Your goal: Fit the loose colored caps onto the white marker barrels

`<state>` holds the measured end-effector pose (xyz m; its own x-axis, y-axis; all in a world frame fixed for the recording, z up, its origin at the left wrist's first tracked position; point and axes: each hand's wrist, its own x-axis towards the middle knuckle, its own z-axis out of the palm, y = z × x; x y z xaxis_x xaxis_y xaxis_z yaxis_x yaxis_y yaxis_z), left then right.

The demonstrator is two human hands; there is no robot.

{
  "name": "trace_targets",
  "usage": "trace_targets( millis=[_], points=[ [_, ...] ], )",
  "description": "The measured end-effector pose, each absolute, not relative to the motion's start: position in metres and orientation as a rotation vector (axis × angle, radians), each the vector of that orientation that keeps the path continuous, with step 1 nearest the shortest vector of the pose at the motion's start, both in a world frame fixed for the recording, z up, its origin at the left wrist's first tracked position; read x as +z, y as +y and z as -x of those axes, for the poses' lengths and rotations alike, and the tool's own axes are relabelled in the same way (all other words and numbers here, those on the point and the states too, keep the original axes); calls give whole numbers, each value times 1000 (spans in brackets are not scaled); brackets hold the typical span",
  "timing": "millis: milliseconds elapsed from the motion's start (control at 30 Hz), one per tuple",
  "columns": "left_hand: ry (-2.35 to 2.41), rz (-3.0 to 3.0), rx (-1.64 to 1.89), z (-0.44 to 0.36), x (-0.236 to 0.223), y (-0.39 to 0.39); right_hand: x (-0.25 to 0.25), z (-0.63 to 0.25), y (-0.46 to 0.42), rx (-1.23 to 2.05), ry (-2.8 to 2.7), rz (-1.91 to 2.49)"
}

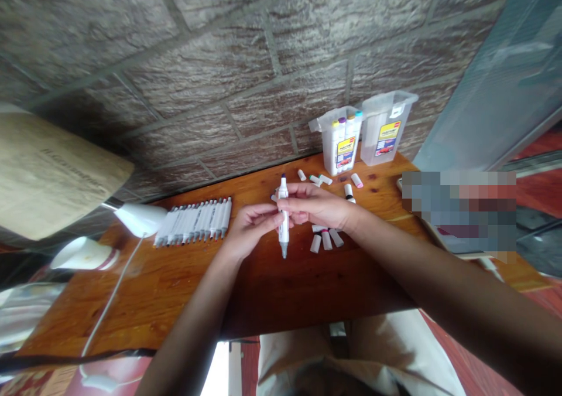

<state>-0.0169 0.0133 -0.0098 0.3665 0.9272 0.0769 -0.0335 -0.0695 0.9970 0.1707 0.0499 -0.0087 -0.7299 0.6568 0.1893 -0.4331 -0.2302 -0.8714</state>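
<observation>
I hold a white double-ended marker (283, 226) upright over the wooden table (263, 290), both caps off, a dark tip at the top and a grey tip at the bottom. My left hand (251, 225) pinches its barrel from the left. My right hand (317, 205) wraps the barrel from the right. A row of several uncapped white markers (195, 220) lies side by side to the left of my hands. Loose caps (325, 239) lie under my right wrist, and more caps (325, 180) sit farther back.
Two clear plastic marker boxes stand at the back against the stone wall: one (341, 141) with markers in it, one (387, 127) looking empty. A white lamp (139, 218) and its cord (109, 302) cross the left side. A blurred object lies at the right edge.
</observation>
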Motion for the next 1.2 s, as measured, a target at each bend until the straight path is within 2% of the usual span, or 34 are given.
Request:
trace_targets(
  millis=[500, 700, 1000, 1200],
  points=[
    [891, -1539, 916, 15, -10, 12, -6, -175, 50, 1881, -1510, 342],
    [1022, -1654, 1102, 16, -1, 16, -1, -173, 53, 1923, -1171, 527],
    [1124, -2155, 787, 11, -14, 14, 10, -175, 58, 2023, -836, 568],
    [1081, -2229, 791, 12, -17, 16, 14, -178, 58, 2066, -725, 555]
  ],
)
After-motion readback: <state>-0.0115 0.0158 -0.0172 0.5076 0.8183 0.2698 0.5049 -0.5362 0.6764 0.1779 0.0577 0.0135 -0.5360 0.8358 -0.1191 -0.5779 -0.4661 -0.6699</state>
